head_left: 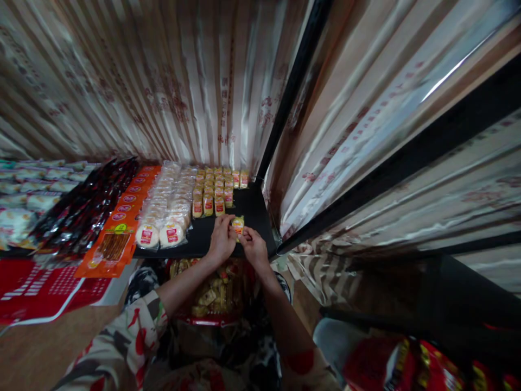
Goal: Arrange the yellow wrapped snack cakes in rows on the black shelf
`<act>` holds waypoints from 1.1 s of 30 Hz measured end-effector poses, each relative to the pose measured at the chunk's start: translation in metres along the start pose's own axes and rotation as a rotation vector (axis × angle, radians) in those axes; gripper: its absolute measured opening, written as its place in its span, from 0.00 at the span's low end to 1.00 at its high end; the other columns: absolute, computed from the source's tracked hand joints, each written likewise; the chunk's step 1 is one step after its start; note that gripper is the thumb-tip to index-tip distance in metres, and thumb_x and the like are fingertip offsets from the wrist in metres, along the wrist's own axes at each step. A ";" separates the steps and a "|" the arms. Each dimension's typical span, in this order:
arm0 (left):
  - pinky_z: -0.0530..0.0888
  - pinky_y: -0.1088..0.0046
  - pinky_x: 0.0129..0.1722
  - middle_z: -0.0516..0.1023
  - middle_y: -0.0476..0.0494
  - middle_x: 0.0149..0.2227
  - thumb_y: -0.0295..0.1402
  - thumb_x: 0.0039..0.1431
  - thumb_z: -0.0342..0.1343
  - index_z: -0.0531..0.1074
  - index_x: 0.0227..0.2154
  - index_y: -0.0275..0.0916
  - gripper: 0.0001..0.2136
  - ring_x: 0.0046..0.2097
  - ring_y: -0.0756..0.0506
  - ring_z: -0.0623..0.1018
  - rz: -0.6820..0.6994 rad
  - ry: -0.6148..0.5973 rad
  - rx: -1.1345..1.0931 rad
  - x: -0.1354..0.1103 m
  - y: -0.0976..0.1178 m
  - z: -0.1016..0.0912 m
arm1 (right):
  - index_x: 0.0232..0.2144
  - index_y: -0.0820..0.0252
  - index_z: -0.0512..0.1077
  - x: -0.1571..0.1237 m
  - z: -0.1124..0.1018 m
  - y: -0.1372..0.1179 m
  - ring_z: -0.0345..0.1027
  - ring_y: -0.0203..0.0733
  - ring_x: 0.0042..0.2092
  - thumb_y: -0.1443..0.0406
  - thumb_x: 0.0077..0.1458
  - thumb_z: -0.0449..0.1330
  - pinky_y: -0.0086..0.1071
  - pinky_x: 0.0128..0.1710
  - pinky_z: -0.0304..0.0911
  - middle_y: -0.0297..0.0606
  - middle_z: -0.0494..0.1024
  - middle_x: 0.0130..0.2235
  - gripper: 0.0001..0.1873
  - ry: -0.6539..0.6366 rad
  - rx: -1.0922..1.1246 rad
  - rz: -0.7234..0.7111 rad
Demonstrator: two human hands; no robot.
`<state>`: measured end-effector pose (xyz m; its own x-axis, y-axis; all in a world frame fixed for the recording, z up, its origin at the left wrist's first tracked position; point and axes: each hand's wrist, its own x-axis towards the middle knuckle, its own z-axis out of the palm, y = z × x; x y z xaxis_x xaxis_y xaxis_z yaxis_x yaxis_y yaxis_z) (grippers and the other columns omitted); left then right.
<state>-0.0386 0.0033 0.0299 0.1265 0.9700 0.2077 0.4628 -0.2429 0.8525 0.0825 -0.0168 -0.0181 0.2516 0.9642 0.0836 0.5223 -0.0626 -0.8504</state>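
Note:
Between my two hands is a small yellow wrapped snack cake (237, 225) with a red label, above the front of a black shelf (254, 209). My left hand (222, 239) pinches its left side, and my right hand (254, 247) grips its lower right corner. Just beyond my hands stand rows of the same yellow packets (208, 205). Below my forearms, a red-rimmed basket (215, 319) on my lap holds many more gold-wrapped pieces.
Left of the yellow rows lie clear-wrapped round white cakes (171, 234), orange snack packs (116, 244), dark shiny packets (87, 209) and white-green packs (18, 225). Curtains (195, 81) and dark posts (291, 87) border the shelf. Red packages (439, 366) sit at the lower right.

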 end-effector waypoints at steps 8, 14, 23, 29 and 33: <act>0.67 0.65 0.52 0.68 0.37 0.49 0.24 0.54 0.46 0.65 0.46 0.34 0.16 0.49 0.45 0.71 -0.081 -0.069 0.018 0.040 -0.006 0.038 | 0.40 0.62 0.66 0.055 0.002 0.000 0.69 0.37 0.32 0.64 0.48 0.54 0.30 0.34 0.64 0.37 0.75 0.33 0.15 0.171 -0.018 0.119; 0.62 0.66 0.56 0.71 0.38 0.49 0.28 0.58 0.42 0.69 0.43 0.34 0.14 0.52 0.46 0.69 -0.111 -0.088 -0.030 0.070 -0.002 0.056 | 0.38 0.62 0.64 0.095 0.009 0.010 0.69 0.38 0.32 0.62 0.49 0.52 0.30 0.34 0.63 0.40 0.75 0.34 0.13 0.275 0.003 0.079; 0.56 0.68 0.60 0.66 0.35 0.55 0.29 0.60 0.40 0.67 0.48 0.31 0.17 0.58 0.46 0.64 -0.219 -0.136 -0.096 0.114 -0.001 0.069 | 0.36 0.60 0.65 0.146 0.013 0.010 0.66 0.40 0.31 0.62 0.48 0.50 0.31 0.33 0.57 0.39 0.74 0.32 0.12 0.308 -0.074 0.155; 0.58 0.69 0.59 0.67 0.37 0.55 0.29 0.59 0.41 0.67 0.49 0.34 0.17 0.57 0.45 0.65 -0.235 -0.093 -0.119 0.128 -0.004 0.074 | 0.34 0.59 0.64 0.168 0.022 0.012 0.65 0.39 0.30 0.61 0.46 0.50 0.30 0.31 0.57 0.36 0.73 0.30 0.12 0.287 -0.018 0.068; 0.56 0.71 0.60 0.64 0.40 0.57 0.30 0.59 0.41 0.64 0.52 0.36 0.19 0.59 0.46 0.62 -0.253 -0.067 -0.104 0.132 -0.006 0.077 | 0.34 0.59 0.64 0.178 0.027 0.012 0.64 0.39 0.29 0.62 0.45 0.51 0.30 0.30 0.57 0.35 0.72 0.29 0.12 0.264 -0.014 0.028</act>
<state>0.0429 0.1323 0.0149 0.0776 0.9958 -0.0477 0.3946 0.0133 0.9188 0.1115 0.1610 -0.0279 0.4692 0.8614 0.1946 0.5227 -0.0933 -0.8474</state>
